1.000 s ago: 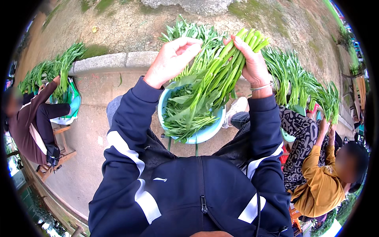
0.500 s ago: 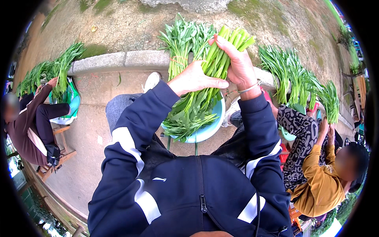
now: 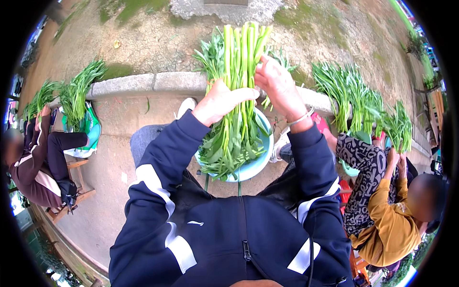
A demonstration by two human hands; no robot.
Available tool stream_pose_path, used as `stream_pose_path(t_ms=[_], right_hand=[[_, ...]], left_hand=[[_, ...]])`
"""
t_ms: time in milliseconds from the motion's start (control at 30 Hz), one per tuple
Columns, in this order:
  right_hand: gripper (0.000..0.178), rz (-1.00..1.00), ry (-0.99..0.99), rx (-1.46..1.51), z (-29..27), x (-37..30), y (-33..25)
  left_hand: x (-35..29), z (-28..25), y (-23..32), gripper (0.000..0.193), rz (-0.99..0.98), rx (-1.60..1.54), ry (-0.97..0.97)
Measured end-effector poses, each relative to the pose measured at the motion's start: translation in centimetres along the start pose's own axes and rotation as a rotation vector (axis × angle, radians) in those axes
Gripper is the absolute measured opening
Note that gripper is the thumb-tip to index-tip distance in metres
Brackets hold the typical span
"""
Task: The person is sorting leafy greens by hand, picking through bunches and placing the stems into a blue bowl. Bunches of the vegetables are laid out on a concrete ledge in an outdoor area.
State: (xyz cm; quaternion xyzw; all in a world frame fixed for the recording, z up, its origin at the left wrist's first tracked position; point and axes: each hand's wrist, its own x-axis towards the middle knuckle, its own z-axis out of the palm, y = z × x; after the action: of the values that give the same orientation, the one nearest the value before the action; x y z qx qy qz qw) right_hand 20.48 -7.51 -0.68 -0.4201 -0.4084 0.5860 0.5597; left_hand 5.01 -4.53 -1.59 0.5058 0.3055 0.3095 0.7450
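Note:
A bunch of water spinach (image 3: 245,52) stands between my hands, pale cut stems pointing away and leaves hanging down. My left hand (image 3: 222,101) is wrapped round it from the left, thumb across the stems. At its right edge, my right hand (image 3: 278,86) has curled fingers against the outer stems. A few thin green stems show below that hand; whether its fingers pinch one is hidden. The leaves hang over a light blue basin (image 3: 267,146) between my knees. More leafy greens (image 3: 210,53) lie behind the bunch on the kerb, partly covered by it.
A stone kerb (image 3: 125,86) runs across ahead, with bare earth beyond. At left, a seated person (image 3: 33,165) is beside greens (image 3: 81,91) and a green-white bag (image 3: 85,143). At right, a person in mustard (image 3: 389,225) handles greens (image 3: 399,124); more bunches (image 3: 351,93) line the kerb.
The bunch has swung from leaning right to nearly upright, its stem ends spread wider. My right hand has shifted from round the upper stems down to the bunch's right side.

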Motion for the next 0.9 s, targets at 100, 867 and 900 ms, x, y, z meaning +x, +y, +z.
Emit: stream_pose_path(t_ms=[100,867,900], right_hand=[[0.078,-0.015,0.038,-0.013,0.5,0.1,1.2],[0.045,-0.293,0.229,-0.165,4.0,0.2,3.8],[0.045,-0.272,0.217,-0.145,4.1,0.2,3.8]], left_hand=[[0.7,-0.5,-1.5,0.031,0.184,0.240,0.131],[0.2,-1.4,-0.6,0.056,0.184,0.815,-0.005],[0.4,-1.7,-1.0,0.056,0.190,0.786,-0.009]])
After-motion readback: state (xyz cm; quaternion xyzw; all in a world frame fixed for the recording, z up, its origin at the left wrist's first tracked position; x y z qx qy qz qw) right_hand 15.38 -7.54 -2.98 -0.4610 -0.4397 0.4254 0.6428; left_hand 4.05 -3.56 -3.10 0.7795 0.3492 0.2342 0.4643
